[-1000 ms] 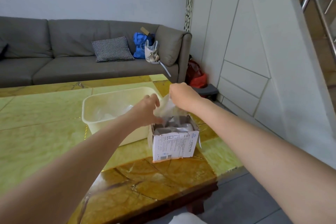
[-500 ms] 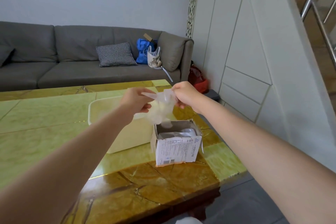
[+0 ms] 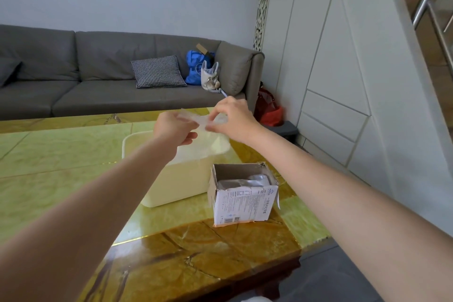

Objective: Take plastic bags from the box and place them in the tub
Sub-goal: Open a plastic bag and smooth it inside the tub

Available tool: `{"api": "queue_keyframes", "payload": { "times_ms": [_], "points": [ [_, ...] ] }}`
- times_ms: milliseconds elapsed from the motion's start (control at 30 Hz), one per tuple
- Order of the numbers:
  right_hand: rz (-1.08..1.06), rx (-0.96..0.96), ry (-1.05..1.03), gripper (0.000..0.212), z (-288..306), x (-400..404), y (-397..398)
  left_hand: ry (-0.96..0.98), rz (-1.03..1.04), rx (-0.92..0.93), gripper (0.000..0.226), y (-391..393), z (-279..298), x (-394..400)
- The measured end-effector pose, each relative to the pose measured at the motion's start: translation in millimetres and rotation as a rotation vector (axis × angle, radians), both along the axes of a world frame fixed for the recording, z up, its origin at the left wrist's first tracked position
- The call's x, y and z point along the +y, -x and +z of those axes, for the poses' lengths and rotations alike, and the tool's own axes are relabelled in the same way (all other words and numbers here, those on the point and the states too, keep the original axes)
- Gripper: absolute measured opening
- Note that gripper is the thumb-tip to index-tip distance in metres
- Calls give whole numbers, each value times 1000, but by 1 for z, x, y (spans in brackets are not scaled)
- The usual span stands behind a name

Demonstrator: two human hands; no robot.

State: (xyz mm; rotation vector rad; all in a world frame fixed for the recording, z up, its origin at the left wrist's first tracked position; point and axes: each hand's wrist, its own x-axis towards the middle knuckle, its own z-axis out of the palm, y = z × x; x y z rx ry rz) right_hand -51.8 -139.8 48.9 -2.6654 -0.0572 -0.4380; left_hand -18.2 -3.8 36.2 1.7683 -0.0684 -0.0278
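A thin clear plastic bag (image 3: 199,120) is stretched between both hands above the cream plastic tub (image 3: 181,179). My left hand (image 3: 175,129) pinches its left edge and my right hand (image 3: 232,121) pinches its right edge. The bag hangs over the tub's far right part, clear of the rim. A small open cardboard box (image 3: 241,201) with printed white sides stands on the table just right of the tub and nearer to me. More crumpled clear bags (image 3: 245,182) fill its inside. My left forearm hides much of the tub's interior.
The green and amber marble-pattern table (image 3: 61,179) ends close to the box on the right and in front. A grey sofa (image 3: 98,81) with a checked cushion and bags stands behind. White wall panels and a stair rail rise at right.
Both hands lifted the bag out of the box, then carried it up and away from me over the tub, spreading it between them. The view tilted slightly downward.
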Motion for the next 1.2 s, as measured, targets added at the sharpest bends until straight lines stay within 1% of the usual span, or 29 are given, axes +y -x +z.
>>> {"api": "queue_keyframes", "payload": {
  "times_ms": [33, 67, 167, 233, 300, 333, 367, 433, 467, 533, 567, 633, 667, 700, 767, 800, 867, 900, 967, 1000, 1033, 1067, 1133, 1167, 1200],
  "points": [
    [-23, -73, -19, 16, -1, 3, -3, -6, 0, 7, 9, -2, -1, 3],
    [-39, -131, -63, 13, -1, 4, -5, -14, 0, 13, 11, -2, -3, 4],
    [-39, -176, -241, 14, 3, 6, -12, -1, 27, 10, 11, -9, -7, 16],
    [-77, -210, -319, 14, 5, 10, -16, 74, 99, -12, 10, -17, -7, 26],
    [-122, -249, -483, 13, 7, 15, -21, 136, 250, -108, 11, -25, -5, 37],
    [-137, -257, -606, 12, 7, 18, -25, 79, 341, -203, 17, -28, -3, 43],
    [-158, -253, -737, 12, 9, 21, -29, -45, 406, -314, 22, -32, -2, 49],
    [-192, -235, -986, 15, 12, 25, -40, -308, 453, -527, 29, -34, 2, 59],
    [-198, -219, -1088, 17, 11, 27, -47, -403, 454, -608, 32, -33, 5, 64],
    [-229, -159, -1171, 21, 5, 33, -63, -563, 426, -725, 35, -33, 8, 73],
    [-254, -120, -1170, 24, -1, 36, -69, -652, 398, -765, 36, -33, 8, 76],
    [-296, -35, -1124, 30, -16, 39, -78, -888, 260, -807, 39, -40, -3, 80],
    [-309, -1, -1069, 31, -24, 39, -83, -1020, 155, -764, 41, -45, -10, 81],
    [-322, 33, -993, 32, -31, 38, -85, -1144, 39, -677, 43, -51, -18, 80],
    [-347, 85, -805, 35, -43, 32, -89, -1297, -131, -451, 47, -61, -32, 78],
    [-358, 104, -719, 36, -49, 28, -91, -1316, -164, -380, 47, -63, -37, 77],
    [-373, 164, -601, 36, -57, 21, -96, -1284, -152, -362, 45, -71, -42, 74],
    [-368, 207, -550, 32, -60, 19, -98, -1270, -130, -382, 43, -74, -43, 72],
    [-352, 295, -438, 13, -66, 18, -101, -1219, -155, -404, 43, -77, -42, 65],
    [-348, 316, -383, 7, -67, 20, -102, -1191, -208, -367, 44, -76, -39, 60],
    [-338, 324, -340, 8, -70, 22, -103, -1193, -286, -294, 47, -77, -39, 56],
    [-322, 334, -302, 14, -72, 24, -104, -1235, -368, -213, 48, -76, -39, 50],
    [-286, 382, -229, 27, -75, 26, -105, -1385, -530, -62, 46, -79, -46, 41],
    [-268, 422, -189, 28, -75, 28, -104, -1429, -596, 4, 43, -81, -50, 41],
    [-252, 460, -135, 23, -73, 28, -103, -1431, -665, 69, 41, -83, -53, 41]
  ]
}}
